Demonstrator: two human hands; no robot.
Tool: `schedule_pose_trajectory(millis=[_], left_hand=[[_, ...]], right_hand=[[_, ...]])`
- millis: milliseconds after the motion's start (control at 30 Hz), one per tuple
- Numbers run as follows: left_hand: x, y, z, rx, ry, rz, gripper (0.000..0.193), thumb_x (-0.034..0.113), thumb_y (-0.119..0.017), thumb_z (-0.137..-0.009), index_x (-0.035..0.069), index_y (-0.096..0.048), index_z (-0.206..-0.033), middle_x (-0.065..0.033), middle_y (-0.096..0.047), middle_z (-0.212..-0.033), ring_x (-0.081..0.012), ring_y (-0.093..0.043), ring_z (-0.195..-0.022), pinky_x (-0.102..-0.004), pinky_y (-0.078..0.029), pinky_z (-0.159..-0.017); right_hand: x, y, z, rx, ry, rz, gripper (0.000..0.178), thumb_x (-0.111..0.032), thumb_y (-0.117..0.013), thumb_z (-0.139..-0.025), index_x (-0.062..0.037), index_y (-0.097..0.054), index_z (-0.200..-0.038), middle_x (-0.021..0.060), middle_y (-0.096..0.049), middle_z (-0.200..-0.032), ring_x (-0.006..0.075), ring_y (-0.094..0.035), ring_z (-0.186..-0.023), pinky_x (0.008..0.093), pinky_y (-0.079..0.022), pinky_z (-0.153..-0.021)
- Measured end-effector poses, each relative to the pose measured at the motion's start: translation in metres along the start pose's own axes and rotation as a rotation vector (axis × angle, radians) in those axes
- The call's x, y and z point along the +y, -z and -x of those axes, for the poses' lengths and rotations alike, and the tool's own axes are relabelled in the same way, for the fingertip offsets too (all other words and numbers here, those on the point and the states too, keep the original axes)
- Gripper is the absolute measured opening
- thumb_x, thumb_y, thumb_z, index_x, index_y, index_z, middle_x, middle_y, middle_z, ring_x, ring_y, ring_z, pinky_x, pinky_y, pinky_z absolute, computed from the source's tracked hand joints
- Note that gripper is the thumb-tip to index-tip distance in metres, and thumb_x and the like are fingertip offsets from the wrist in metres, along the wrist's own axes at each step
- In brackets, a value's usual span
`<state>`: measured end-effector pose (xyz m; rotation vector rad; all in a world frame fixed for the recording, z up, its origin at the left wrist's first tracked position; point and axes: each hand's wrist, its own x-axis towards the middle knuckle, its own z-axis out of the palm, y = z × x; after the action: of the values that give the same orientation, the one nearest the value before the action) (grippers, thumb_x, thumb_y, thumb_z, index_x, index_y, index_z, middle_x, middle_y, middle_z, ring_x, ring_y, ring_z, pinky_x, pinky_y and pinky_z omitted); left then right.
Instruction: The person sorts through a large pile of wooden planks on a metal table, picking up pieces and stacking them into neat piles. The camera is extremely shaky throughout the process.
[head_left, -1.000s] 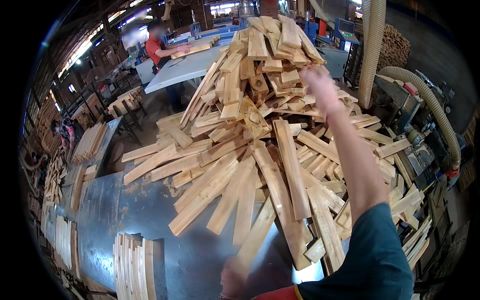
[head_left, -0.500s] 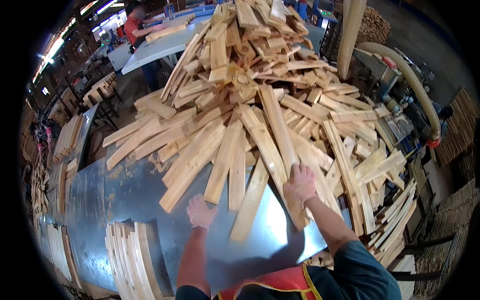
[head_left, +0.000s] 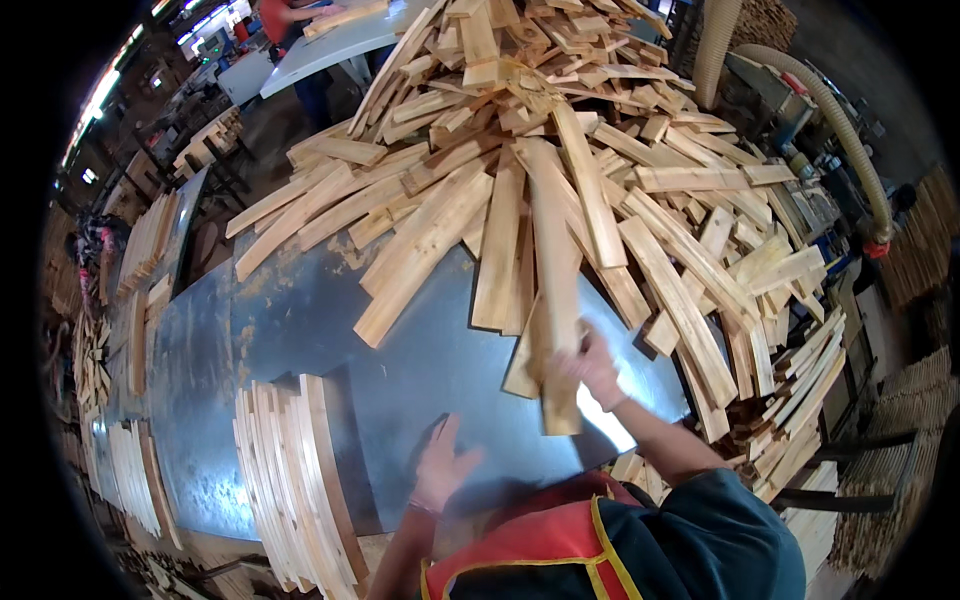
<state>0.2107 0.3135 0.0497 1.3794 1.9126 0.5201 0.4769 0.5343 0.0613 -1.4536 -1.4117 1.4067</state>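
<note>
A long wooden board (head_left: 553, 250) slants down from the pile, its near end over the metal table. My right hand (head_left: 590, 368), in what looks like a pale thin glove, is closed on the board's right edge near that end. Motion blurs its fingertips slightly. Beneath the held board, a shorter board (head_left: 522, 370) partly shows. My left hand (head_left: 445, 468), gloved alike, is open with thumb and fingers apart above the bare metal, left of the board, holding nothing. Left of this hand, a row of boards (head_left: 290, 480) stands packed side by side on the table.
A large, loose pile of boards (head_left: 440, 160) covers the far side of the metal tabletop (head_left: 400, 390). More boards (head_left: 680, 310) jut out on the right, near a ribbed hose (head_left: 850, 130). Another person (head_left: 285, 15) stands at a pale table (head_left: 325, 55) at the far left.
My right hand has drawn a board nearer and turned it straighter toward me. My left hand has come back from the board ends toward my body. The whole view has shifted.
</note>
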Motion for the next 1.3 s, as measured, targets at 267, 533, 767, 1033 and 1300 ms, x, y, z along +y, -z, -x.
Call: schedule_pose_trajectory(millis=[267,533,767,1033,1300], left_hand=[[-0.013,-0.034,-0.03,0.098,0.335,1.326,0.042,0.019,-0.071,-0.093,-0.001,-0.062,-0.128,-0.0116,-0.068,-0.11,-0.028,-0.07,-0.097,-0.0408,-0.059,-0.088],[-0.156,0.017,0.151,0.531,0.479,-0.621,0.076,0.016,-0.075,-0.084,0.009,-0.051,-0.156,-0.0205,-0.052,-0.156,-0.0376,-0.048,-0.146,-0.0449,-0.041,-0.122],[-0.108,0.037,0.133,0.485,0.711,-0.799,0.091,0.02,-0.077,-0.083,0.009,-0.037,-0.165,-0.0161,-0.039,-0.168,-0.0379,-0.036,-0.155,-0.0469,-0.029,-0.13],[0.111,-0.144,-0.066,0.206,-0.035,-0.562,0.108,0.054,-0.086,-0.078,0.01,-0.036,-0.163,-0.0203,-0.039,-0.166,-0.0357,-0.03,-0.159,-0.0547,-0.04,-0.12],[0.083,-0.078,-0.04,0.153,0.149,0.272,0.089,0.024,-0.079,-0.083,0.006,-0.042,-0.161,-0.0199,-0.056,-0.15,-0.037,-0.066,-0.124,-0.0485,-0.055,-0.104]], right_hand=[[0.078,-0.003,0.006,-0.219,0.778,0.922,0.069,-0.039,-0.078,-0.088,-0.0037,-0.06,-0.144,0.023,-0.066,-0.135,0.0399,-0.064,-0.124,0.0455,-0.05,-0.111],[0.028,0.204,-0.093,0.321,0.155,1.31,0.088,-0.042,-0.084,-0.078,-0.0121,-0.048,-0.153,0.0186,-0.059,-0.143,0.0386,-0.053,-0.137,0.0495,-0.046,-0.113],[-0.019,0.247,-0.121,0.17,0.213,1.078,0.085,-0.037,-0.089,-0.073,-0.0149,-0.057,-0.148,0.0228,-0.064,-0.131,0.0418,-0.062,-0.123,0.0468,-0.051,-0.108],[-0.021,0.298,-0.172,0.112,-0.143,1.209,0.101,-0.039,-0.089,-0.076,-0.0155,-0.041,-0.161,0.0227,-0.06,-0.146,0.0445,-0.062,-0.13,0.0495,-0.05,-0.11],[-0.011,0.199,-0.063,-0.407,-0.052,-0.337,0.105,-0.037,-0.094,-0.08,-0.003,-0.04,-0.163,0.0209,-0.062,-0.147,0.0346,-0.063,-0.13,0.0468,-0.053,-0.112]])
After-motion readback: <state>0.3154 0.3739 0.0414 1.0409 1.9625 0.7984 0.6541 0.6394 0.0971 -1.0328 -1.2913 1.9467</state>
